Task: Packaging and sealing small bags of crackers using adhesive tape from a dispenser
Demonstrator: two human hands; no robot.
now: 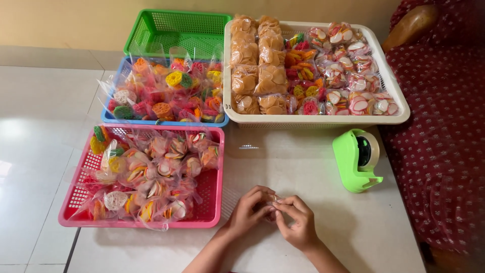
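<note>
My left hand (248,207) and my right hand (298,220) meet over the white floor tiles at the bottom middle, fingertips pinched together on a small clear thing (273,201), which the fingers mostly hide. The pink basket (216,174) of clear snack bags lies just left of my left hand. A green tape dispenser (356,160) stands up and to the right of my right hand.
A blue basket (108,117) with colourful cracker bags and an empty green basket (174,31) sit at the back left. A large white basket (313,119) with several rows of packed crackers is at the back. A dark red patterned cushion (444,126) borders the right side.
</note>
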